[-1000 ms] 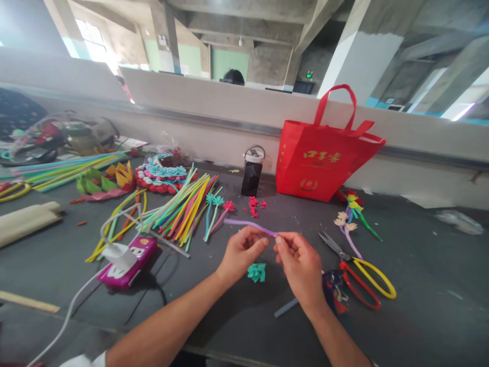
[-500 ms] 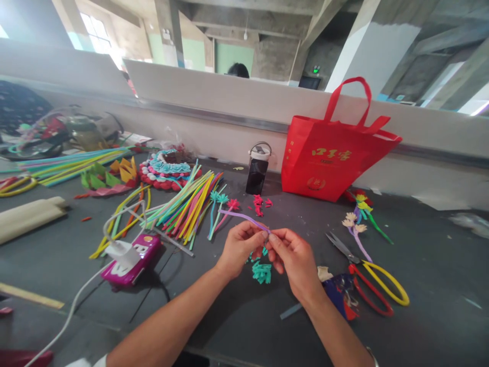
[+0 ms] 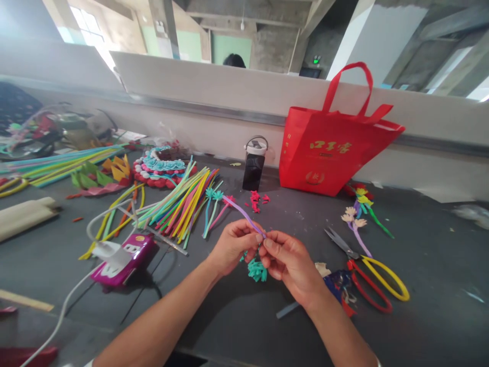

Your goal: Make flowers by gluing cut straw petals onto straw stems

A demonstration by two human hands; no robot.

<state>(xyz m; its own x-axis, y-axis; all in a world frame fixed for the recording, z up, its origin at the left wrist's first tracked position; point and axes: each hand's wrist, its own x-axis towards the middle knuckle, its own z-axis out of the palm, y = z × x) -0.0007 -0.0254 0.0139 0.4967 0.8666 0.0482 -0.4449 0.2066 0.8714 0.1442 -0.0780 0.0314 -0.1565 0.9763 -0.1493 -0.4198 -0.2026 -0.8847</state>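
A purple pipe cleaner runs up and to the left from between my hands. My left hand pinches it near its lower end with thumb and forefinger. Close beside, my right hand has its fingertips closed on that same end, which they largely hide. Under my hands lies a pile of short teal pieces, partly covered by the fingers. Beyond them are small pink-red pieces and pipe-cleaner flowers with teal heads. Scissors with one red and one yellow handle lie spread to the right.
A bundle of coloured pipe cleaners lies left of centre, near a purple power block with a white cable. A dark bottle and a red bag stand against the partition. More finished flowers lie on the right.
The purple pipe cleaner has tilted more steeply, its far end now further up and right. Both hands keep their pinch close together. The whole view has shifted slightly.
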